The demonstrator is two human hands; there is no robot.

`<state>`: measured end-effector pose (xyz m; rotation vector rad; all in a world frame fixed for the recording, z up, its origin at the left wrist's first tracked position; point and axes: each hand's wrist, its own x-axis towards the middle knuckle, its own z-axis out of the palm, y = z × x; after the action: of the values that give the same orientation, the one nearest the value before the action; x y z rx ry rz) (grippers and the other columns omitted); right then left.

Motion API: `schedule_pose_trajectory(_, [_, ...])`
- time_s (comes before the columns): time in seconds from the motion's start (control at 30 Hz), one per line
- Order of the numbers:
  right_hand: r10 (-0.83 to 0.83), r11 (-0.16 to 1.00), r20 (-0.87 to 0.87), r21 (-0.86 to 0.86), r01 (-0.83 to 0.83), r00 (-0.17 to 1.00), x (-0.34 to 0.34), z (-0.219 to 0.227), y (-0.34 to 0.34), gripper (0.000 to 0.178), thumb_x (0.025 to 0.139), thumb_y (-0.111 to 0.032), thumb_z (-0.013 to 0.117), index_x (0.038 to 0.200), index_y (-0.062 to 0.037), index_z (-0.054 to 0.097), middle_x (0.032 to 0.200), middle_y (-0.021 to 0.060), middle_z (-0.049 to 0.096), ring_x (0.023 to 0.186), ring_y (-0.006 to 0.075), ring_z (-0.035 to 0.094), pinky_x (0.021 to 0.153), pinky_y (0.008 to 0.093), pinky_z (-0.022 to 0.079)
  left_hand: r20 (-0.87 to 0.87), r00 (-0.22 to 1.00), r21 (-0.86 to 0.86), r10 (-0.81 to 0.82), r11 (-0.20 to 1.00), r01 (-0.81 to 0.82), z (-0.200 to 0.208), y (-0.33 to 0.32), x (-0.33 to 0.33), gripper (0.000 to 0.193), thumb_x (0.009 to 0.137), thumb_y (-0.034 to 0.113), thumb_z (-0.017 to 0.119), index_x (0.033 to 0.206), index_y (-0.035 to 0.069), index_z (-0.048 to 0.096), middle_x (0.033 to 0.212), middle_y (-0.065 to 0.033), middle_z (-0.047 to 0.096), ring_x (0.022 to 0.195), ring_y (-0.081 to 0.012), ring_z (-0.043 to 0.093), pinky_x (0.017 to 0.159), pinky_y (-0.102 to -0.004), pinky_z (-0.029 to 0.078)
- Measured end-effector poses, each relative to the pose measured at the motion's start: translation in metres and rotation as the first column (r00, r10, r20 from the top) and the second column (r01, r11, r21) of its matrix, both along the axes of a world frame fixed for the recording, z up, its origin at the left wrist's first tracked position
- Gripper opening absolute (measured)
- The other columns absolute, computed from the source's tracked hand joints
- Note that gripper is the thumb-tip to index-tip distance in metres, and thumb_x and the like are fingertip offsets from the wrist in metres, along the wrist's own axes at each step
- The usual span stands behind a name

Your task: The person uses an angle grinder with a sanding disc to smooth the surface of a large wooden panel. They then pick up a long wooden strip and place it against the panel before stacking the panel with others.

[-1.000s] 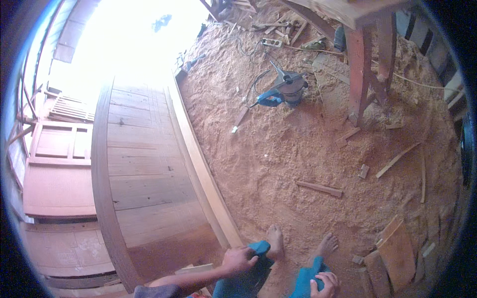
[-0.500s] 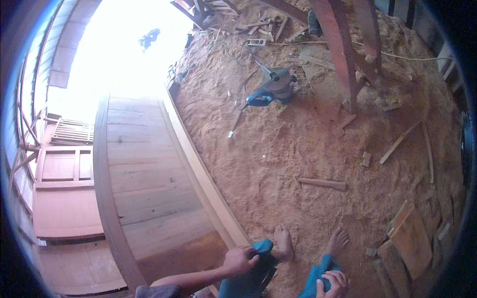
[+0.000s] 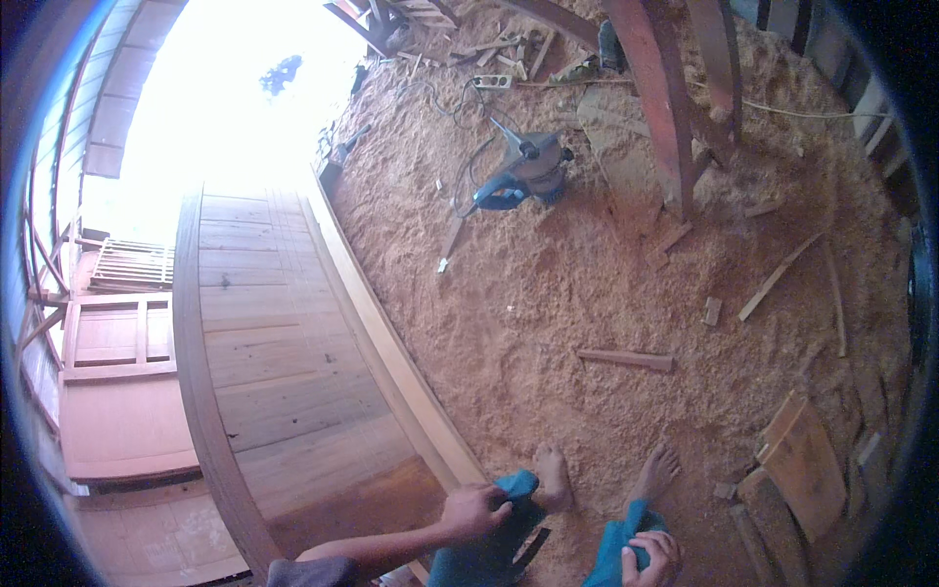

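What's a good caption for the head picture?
Left hand and right hand rest on teal trousers beside a long wooden panel.

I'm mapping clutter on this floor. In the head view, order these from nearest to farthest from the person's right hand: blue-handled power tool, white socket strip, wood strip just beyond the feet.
From the right hand:
1. Wood strip: straight ahead.
2. Power tool: farther ahead, to the left.
3. Socket strip: beyond the tool, near the top.
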<state>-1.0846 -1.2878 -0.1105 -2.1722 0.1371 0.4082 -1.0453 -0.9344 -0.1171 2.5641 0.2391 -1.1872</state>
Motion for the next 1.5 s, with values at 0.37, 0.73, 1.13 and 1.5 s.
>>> schedule_pose_trajectory(0.37, [0.054, 0.949, -0.229, -0.290, -0.121, 0.972, -0.020, -0.014, 0.047, 0.021, 0.084, -0.029, 0.073, 0.092, -0.0101, 0.076, 0.101, 0.0148, 0.074, 0.102, 0.0385, 0.066, 0.092, 0.0498, 0.051, 0.027, 0.991, 0.027, -0.133, 0.991, 0.132, 0.018, 0.011, -0.022, 0.047, 0.091, 0.048, 0.065, 0.121, 0.013, 0.072, 0.123, -0.0169, 0.071, 0.115, -0.0360, 0.067, 0.099, -0.0466, 0.054])
schedule_pose_trajectory(0.73, [0.320, 0.923, -0.216, 0.290, -0.253, 0.922, 0.144, 0.120, 0.180, 0.024, 0.097, -0.021, 0.060, 0.088, -0.0026, 0.073, 0.082, 0.0103, 0.074, 0.078, 0.0213, 0.070, 0.075, 0.0378, 0.056, -0.094, 0.826, -0.595, 0.556, 0.634, -0.495, 0.105, 0.095, -0.046, 0.046, 0.095, 0.040, 0.070, 0.121, 0.003, 0.071, 0.117, -0.0148, 0.074, 0.107, -0.0286, 0.071, 0.096, -0.0399, 0.054])
schedule_pose_trajectory(1.13, [0.195, 0.979, 0.485, -0.151, -0.138, 0.853, 0.522, 0.338, 0.313, 0.031, 0.100, -0.019, 0.065, 0.125, -0.0021, 0.068, 0.109, 0.0086, 0.072, 0.097, 0.0225, 0.069, 0.084, 0.0349, 0.055, -0.458, -0.201, -0.210, 0.866, -0.325, -0.922, 0.100, 0.222, -0.074, 0.035, 0.099, 0.030, 0.063, 0.122, 0.004, 0.066, 0.109, -0.0066, 0.071, 0.093, -0.0210, 0.070, 0.075, -0.0418, 0.059])
schedule_pose_trajectory(1.5, [0.697, 0.552, 0.321, -0.811, -0.194, 0.641, 0.684, 0.305, 0.372, 0.083, 0.092, -0.036, 0.072, 0.162, -0.0230, 0.031, 0.168, 0.0126, 0.028, 0.151, 0.0382, 0.029, 0.114, 0.0588, 0.032, -0.412, -0.304, -0.411, 0.859, -0.474, -0.779, 0.175, 0.328, 0.150, 0.036, 0.100, 0.034, 0.067, 0.124, 0.008, 0.068, 0.116, -0.0054, 0.072, 0.101, -0.0152, 0.066, 0.078, -0.0293, 0.052])
